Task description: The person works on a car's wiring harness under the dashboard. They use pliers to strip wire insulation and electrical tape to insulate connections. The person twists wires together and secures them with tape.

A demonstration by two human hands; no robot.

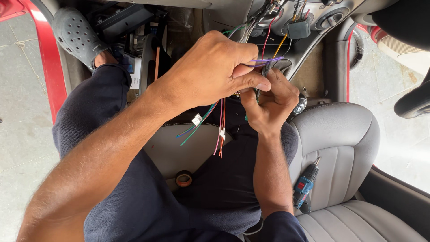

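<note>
Head view: the left hand pinches a purple wire taut just below the dashboard opening, while the right hand grips a dark tool against it, loose colored wires dangling over the lap.

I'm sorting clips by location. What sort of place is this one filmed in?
Most likely the inside of a car, front seats, with the door open. A grey car seat lies beside the person, a gear knob sits between the seats, and loose coloured wires hang from the opened dashboard.
</note>
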